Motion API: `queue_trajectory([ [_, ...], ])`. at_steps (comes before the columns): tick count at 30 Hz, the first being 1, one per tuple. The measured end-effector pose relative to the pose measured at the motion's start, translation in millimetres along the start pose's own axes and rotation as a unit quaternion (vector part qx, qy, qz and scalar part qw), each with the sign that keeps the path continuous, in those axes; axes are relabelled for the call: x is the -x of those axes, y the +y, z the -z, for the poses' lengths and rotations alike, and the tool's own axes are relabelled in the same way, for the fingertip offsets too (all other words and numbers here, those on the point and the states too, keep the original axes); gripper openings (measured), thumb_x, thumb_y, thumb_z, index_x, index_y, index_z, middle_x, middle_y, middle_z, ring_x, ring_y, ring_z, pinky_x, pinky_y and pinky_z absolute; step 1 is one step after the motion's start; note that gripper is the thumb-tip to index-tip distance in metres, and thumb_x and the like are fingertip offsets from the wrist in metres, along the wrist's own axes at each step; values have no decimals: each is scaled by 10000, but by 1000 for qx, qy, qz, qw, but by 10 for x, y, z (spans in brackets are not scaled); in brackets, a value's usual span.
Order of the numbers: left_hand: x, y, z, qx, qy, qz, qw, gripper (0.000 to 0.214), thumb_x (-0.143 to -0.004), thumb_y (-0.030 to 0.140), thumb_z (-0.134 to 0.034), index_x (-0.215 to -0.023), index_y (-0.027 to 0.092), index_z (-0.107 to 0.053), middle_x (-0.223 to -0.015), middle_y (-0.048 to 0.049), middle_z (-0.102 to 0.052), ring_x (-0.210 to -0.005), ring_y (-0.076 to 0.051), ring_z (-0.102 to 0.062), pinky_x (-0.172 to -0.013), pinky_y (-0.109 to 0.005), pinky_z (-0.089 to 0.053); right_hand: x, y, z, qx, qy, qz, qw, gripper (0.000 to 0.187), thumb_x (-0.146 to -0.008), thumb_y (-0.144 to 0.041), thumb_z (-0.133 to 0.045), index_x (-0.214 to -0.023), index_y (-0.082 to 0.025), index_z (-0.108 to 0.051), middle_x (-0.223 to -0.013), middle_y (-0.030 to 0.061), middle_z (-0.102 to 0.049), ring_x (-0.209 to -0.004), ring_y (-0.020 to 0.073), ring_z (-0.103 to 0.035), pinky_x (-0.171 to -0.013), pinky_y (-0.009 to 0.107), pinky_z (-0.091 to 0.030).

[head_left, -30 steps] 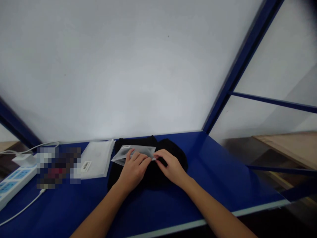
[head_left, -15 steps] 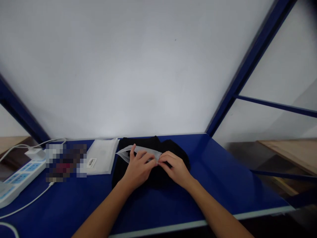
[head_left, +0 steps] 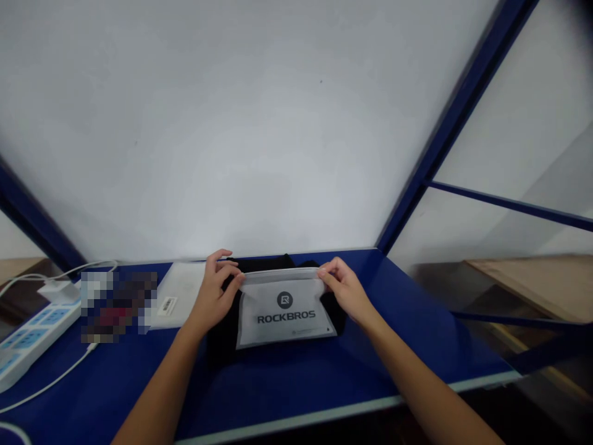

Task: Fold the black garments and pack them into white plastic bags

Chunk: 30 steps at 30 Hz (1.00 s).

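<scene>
Resting on soft black cloth [head_left: 222, 337], a frosted plastic pouch [head_left: 283, 315] with the printed word ROCKBROS shows a smooth, rectangular shape. The left hand [head_left: 214, 293] and the right hand [head_left: 345, 289] grasp its upper edge at both ends, pinching the thin film. The cloth lies on the glossy blue bench [head_left: 370, 364], near a flat white bag [head_left: 178, 290] with a small label [head_left: 167, 305].

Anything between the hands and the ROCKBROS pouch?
Nothing visible. The left hand and right hand hold the top edge of the frosted ROCKBROS pouch directly, one at each end. The black fabric lies under the pouch, not between it and the hands.
</scene>
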<state>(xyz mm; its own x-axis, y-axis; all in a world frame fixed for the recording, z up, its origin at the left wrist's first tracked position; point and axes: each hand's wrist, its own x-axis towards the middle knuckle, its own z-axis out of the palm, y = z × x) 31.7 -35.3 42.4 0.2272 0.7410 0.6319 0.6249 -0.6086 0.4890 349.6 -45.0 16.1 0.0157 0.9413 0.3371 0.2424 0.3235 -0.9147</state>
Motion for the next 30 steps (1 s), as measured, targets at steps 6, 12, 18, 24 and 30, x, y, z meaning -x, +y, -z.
queue_trajectory([
  [6, 118, -95, -457, -65, -23, 53, 996, 297, -966, 274, -458, -1225, 166, -554, -1400, -146, -481, -1340, -264, -458, -1134, -482, -387, -126, 78, -280, 288, -9, 36, 957, 178, -917, -275, -536, -1061, -179, -578, -1088, 120, -668, -1008, 256, -640, -884, 441, -504],
  [12, 261, 10, -720, -97, -274, -6, 957, 462, -1021, 278, -291, -1447, 159, -425, -1500, -148, -476, -1417, -252, -407, -1152, -497, -351, 60, -124, -758, 402, -244, 147, 870, 624, -978, -544, -467, -1444, -130, -439, -1491, 192, -470, -1414, 329, -382, -1149, 566, -285],
  [18, 352, -21, -710, -205, -355, 10, 912, 548, -1028, 392, -233, -1511, 165, -357, -1591, -139, -319, -1488, -306, -253, -1163, -597, -255, 173, 27, -802, 430, -286, 119, 848, 775, -983, -627, -353, -1513, -62, -343, -1576, 201, -324, -1481, 330, -250, -1204, 533, -203],
  [24, -40, -120, -655, -155, -374, 24, 914, 397, -980, 303, -371, -1233, 211, -664, -1333, -107, -647, -1252, -267, -592, -1051, -431, -445, 195, 5, -778, 404, -309, 99, 855, 770, -975, -598, -408, -1519, -59, -329, -1577, 215, -316, -1481, 336, -245, -1203, 525, -195],
  [30, -285, -386, -784, -165, -280, 70, 943, 433, -970, 279, -366, -1313, 180, -610, -1411, -121, -582, -1342, -272, -502, -1118, -455, -378, 332, -78, -649, 347, -354, 95, 863, 1072, -753, -762, -628, -1553, -145, -270, -1621, 209, -196, -1502, 381, -135, -1208, 569, -106],
])
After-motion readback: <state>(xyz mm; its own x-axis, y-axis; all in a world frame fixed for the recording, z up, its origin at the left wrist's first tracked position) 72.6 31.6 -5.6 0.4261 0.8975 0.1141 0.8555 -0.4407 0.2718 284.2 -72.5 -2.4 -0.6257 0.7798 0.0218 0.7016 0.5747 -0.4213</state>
